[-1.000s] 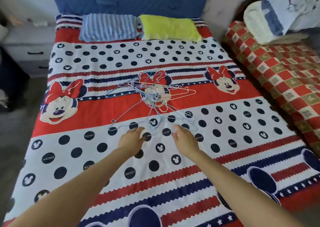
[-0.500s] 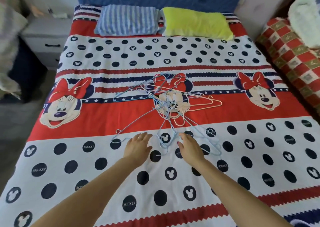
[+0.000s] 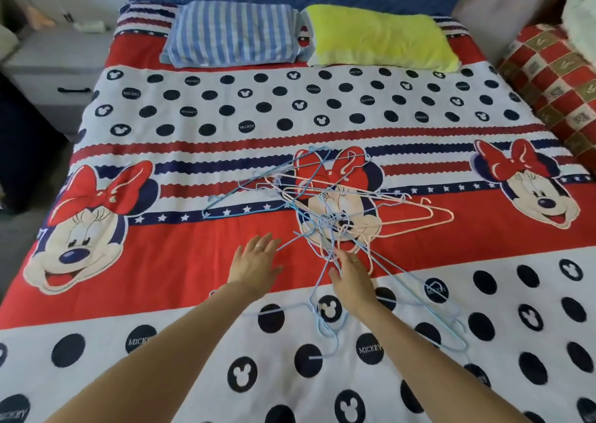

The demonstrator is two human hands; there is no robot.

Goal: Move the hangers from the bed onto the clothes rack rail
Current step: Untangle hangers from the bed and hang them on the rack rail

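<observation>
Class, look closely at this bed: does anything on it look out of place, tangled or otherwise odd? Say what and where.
Yes. The blue and pink wire hangers lie in a tangled heap mid-bed, hooks and frames interlocked and pointing every way, not stacked. The left hand and right hand reach at its near edge, neither visibly gripping. The two pillows look orderly.

Bare forearms, a ring on the left hand (image 3: 256,263) and right hand (image 3: 351,277).

A tangled heap of thin wire hangers (image 3: 335,225), pale blue and pale pink, lies flat on the bed (image 3: 161,261), hooks crossing near the middle. The pink ones fan rightward, the blue ones sprawl left and nearer; the count is probably around ten.
</observation>
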